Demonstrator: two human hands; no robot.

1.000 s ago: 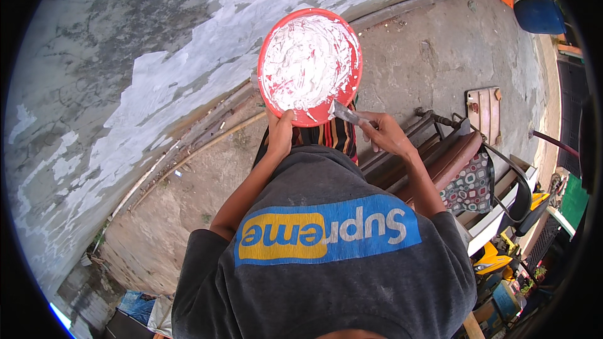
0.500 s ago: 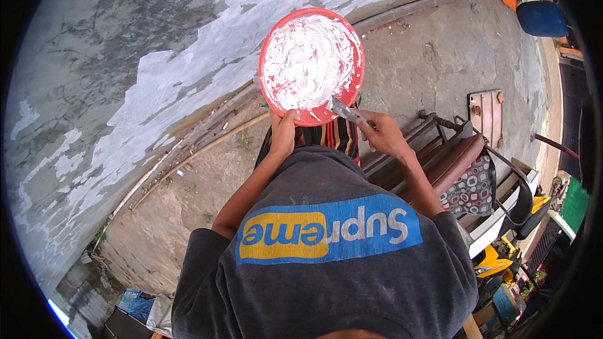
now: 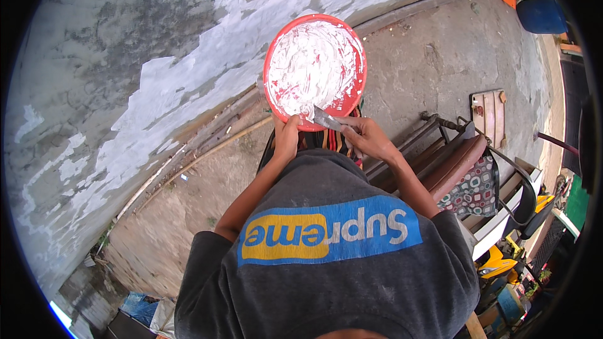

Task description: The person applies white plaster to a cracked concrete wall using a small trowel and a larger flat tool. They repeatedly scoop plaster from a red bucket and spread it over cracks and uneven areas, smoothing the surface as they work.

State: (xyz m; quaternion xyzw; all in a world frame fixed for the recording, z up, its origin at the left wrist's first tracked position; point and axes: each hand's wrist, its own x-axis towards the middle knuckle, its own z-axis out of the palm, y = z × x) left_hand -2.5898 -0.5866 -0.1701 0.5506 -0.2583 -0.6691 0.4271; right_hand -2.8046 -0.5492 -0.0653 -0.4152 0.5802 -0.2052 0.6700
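Observation:
A round red basin (image 3: 358,91) is held out in front of me, its inside smeared with thick white paste (image 3: 312,63). My left hand (image 3: 287,137) grips the basin's near rim, thumb over the edge and the fingers underneath out of sight. In my right hand (image 3: 369,137) is a putty knife (image 3: 326,119), its flat grey blade pointing left over the near side of the basin. The blade's tip meets a small lump of paste close to my left thumb.
A wall (image 3: 182,56) with patchy white coating runs along the left and far side. A long thin pole (image 3: 207,154) lies at its foot. To the right stand a brown padded bench (image 3: 455,166), a board (image 3: 488,118) on the ground and a blue container (image 3: 541,15).
The putty knife has moved left and slightly down along the near rim, with my right hand following. The basin has tilted and shifted slightly toward me.

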